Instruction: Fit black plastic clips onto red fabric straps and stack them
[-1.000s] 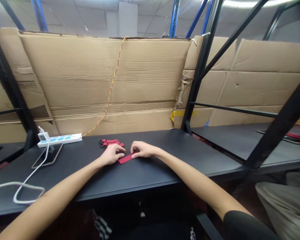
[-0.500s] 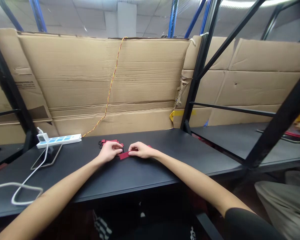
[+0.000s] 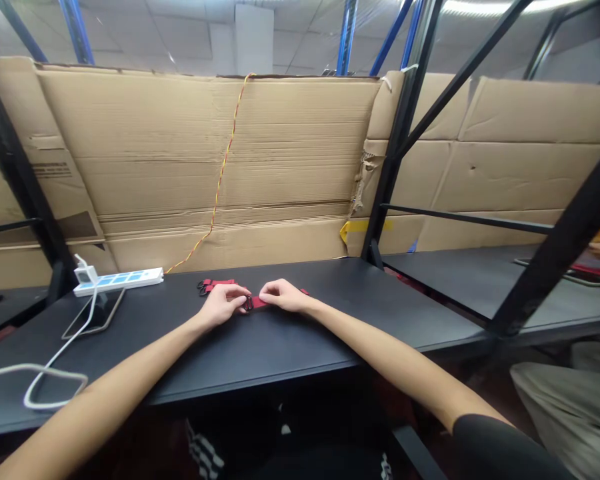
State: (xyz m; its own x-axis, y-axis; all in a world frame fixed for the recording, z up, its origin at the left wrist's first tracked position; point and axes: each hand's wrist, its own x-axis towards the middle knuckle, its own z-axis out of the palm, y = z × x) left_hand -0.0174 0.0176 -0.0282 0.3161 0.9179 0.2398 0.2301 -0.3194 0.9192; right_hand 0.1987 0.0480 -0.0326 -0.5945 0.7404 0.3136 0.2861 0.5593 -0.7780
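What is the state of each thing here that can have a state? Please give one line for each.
Left hand: curled, against the black buckle.
Right hand: resting on the red strap.
Other red straps: lying in a group, buckles attached.
Power strip: flat on the desk, white cable plugged in.

Matt red strap [image 3: 259,302]; matt tabletop [image 3: 280,360]; rough corrugated cardboard [image 3: 205,153]

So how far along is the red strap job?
Looks done: the pile of red straps, with black clips at their ends. In hand: one red strap, held by the left hand and right hand, a black clip at its middle. Left: hard to tell, since the hands hide much of that strap.
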